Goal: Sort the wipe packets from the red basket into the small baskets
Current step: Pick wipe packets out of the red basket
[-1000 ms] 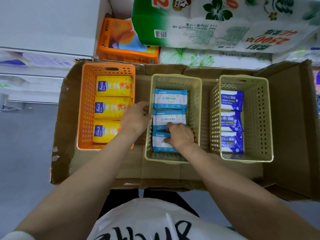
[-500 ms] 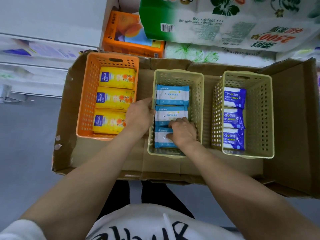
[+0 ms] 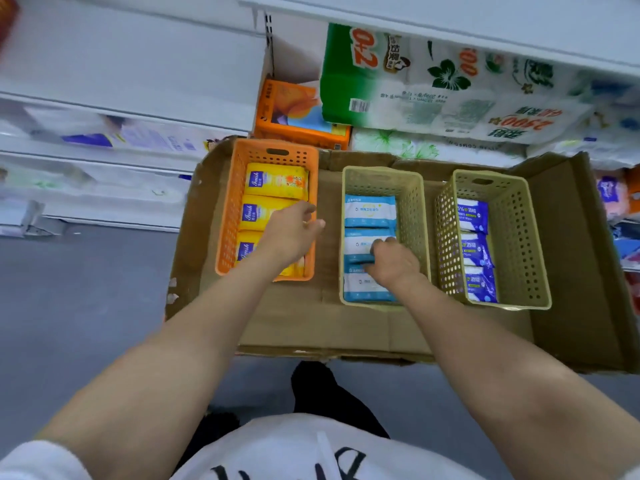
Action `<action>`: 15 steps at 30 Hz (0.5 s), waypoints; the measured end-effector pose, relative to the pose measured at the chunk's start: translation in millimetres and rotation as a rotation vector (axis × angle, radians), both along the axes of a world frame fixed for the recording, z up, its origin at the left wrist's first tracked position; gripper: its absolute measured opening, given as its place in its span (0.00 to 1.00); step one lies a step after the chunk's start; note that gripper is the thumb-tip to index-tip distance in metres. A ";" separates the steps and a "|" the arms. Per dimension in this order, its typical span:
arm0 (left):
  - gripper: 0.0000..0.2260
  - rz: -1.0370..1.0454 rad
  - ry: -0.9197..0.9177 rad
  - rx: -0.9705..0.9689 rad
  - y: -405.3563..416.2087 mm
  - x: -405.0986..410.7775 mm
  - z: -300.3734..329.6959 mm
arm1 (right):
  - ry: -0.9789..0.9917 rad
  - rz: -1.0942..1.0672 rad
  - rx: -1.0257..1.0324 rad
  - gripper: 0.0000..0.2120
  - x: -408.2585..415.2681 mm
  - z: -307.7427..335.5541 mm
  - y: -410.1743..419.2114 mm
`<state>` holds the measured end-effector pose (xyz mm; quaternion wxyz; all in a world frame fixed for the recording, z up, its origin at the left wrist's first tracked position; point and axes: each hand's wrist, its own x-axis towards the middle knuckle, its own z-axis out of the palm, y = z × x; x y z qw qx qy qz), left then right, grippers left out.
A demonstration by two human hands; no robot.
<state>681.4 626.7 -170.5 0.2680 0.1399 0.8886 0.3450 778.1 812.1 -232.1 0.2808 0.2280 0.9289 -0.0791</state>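
Your right hand [image 3: 393, 263] curls its fingers onto the light blue wipe packets [image 3: 370, 213] in the middle beige basket [image 3: 414, 216]. At nine o'clock, your left hand [image 3: 294, 230] hangs loosely open over the orange basket [image 3: 230, 216] holding yellow packets [image 3: 275, 180].

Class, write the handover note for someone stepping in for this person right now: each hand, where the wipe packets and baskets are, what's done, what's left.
Left hand: open, holding nothing, over the right rim of the orange plastic basket, which holds three yellow wipe packets.
Right hand: inside the middle beige plastic basket, fingers curled on the light-blue wipe packets, three in a row.
Right beige plastic basket: three dark-blue wipe packets.
All three baskets stand in the flat cardboard tray.
Done: packets sorted by colour.
Left: settle the middle row; the red basket is out of view, so check it.
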 end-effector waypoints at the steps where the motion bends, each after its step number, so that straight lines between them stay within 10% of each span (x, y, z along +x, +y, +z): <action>1: 0.19 0.001 0.012 0.007 -20.3 -5.0 9.2 | 0.018 -0.014 0.005 0.21 -6.7 13.1 -6.6; 15: 0.17 0.198 0.486 -0.086 -432.2 -42.6 119.3 | 0.768 0.099 -0.171 0.14 -61.8 185.8 -293.0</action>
